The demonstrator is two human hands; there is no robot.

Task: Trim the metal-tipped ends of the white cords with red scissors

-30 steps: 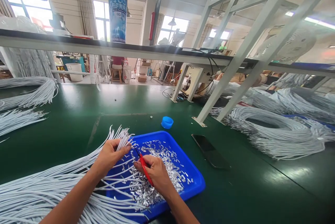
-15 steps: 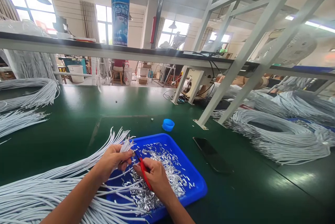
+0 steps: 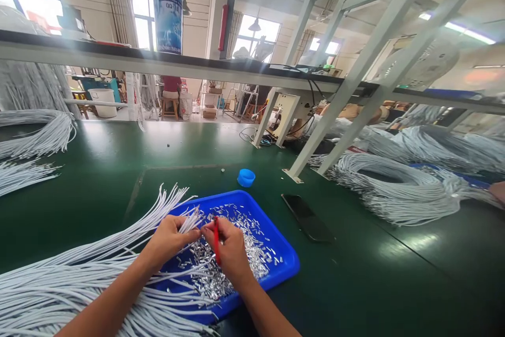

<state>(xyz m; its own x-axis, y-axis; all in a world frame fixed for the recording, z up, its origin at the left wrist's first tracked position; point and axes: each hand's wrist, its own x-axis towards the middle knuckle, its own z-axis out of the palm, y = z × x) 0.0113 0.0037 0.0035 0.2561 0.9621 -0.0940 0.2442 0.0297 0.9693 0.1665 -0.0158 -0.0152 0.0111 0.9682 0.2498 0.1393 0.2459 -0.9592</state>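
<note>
My left hand [image 3: 170,240] pinches white cord ends [image 3: 188,221]; my right hand [image 3: 231,247] grips a red tool [image 3: 216,240] over the blue tray [image 3: 286,268] near the tabletop's front edge.

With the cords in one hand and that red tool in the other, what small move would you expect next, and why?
Probably a short nudge of the red tool onto a cord tip. The right hand holds it upright beside the white cord ends pinched in the left hand, right over the blue tray of small silvery pieces. Whether the tool touches a cord cannot be told.
</note>
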